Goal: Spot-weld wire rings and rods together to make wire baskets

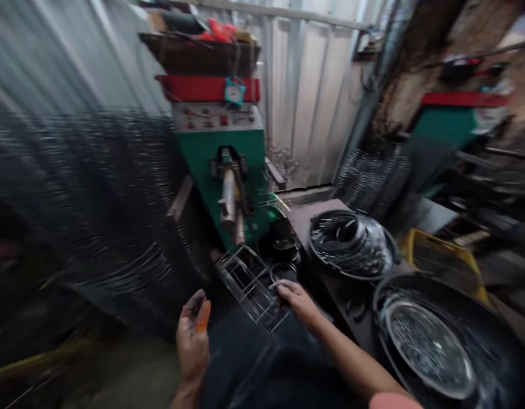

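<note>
A welded wire frame (pixel 248 291), long and ladder-like with thin crossbars, slants over my lap. At its right side my right hand (pixel 295 302) pinches the wire between thumb and fingers. My left hand (pixel 193 336) is raised to the left of the frame, apart from it, with nothing in it; its fingers are slightly bent and the thumb wears an orange cover. Just beyond the frame's far end stands a green machine (pixel 198 150) with thick metal electrode arms (pixel 229 196) and a control panel (pixel 211 117).
Stacked wire grids (pixel 117 210) fill the left side. To the right, a round basin (pixel 315 241) holds wire rings, and a larger black basin (pixel 383 335) contains a metal tray (pixel 432 346) of small wire pieces. A yellow crate (pixel 447 247) and corrugated metal wall (pixel 305 85) are behind.
</note>
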Available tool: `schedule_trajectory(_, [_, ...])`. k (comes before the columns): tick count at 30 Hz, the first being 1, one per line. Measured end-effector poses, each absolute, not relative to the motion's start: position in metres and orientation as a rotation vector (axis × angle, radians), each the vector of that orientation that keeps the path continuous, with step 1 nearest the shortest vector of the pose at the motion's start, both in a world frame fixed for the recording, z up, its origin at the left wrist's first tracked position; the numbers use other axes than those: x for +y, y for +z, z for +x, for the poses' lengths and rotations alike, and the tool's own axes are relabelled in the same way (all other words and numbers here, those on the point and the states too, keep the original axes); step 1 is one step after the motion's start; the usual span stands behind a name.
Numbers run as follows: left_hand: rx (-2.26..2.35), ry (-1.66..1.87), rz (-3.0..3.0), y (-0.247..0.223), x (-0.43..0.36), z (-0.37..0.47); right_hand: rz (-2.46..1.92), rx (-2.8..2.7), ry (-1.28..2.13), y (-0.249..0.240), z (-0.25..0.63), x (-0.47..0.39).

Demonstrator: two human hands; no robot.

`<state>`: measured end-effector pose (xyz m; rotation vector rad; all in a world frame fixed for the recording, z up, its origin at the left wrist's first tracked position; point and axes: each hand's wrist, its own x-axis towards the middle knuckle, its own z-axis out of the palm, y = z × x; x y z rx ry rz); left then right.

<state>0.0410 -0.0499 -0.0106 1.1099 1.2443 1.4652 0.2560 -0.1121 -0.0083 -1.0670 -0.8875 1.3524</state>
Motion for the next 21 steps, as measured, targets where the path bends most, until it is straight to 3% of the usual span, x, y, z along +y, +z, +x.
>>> schedule_trajectory(4, [1.139,1.095,1.303,-0.004,-0.070,0.064,-1.134,-1.010,1.323,0.011,0.278,-0.130])
schedule_trajectory(14, [0.756,0.840,1.815,-0.019,-0.081,0.086,-1.430,-1.142,1.255,0.069,0.368,-0.182])
schedule_trajectory(16, [0.716,0.792,1.881,-0.016,-0.078,0.086,-1.550,-1.351,1.030,0.087,0.374,-0.182])
schedule_trajectory(21, [0.769,0.628,1.696,-0.028,-0.074,0.088,-2.095,-1.883,0.055,0.112,0.383,-0.153])
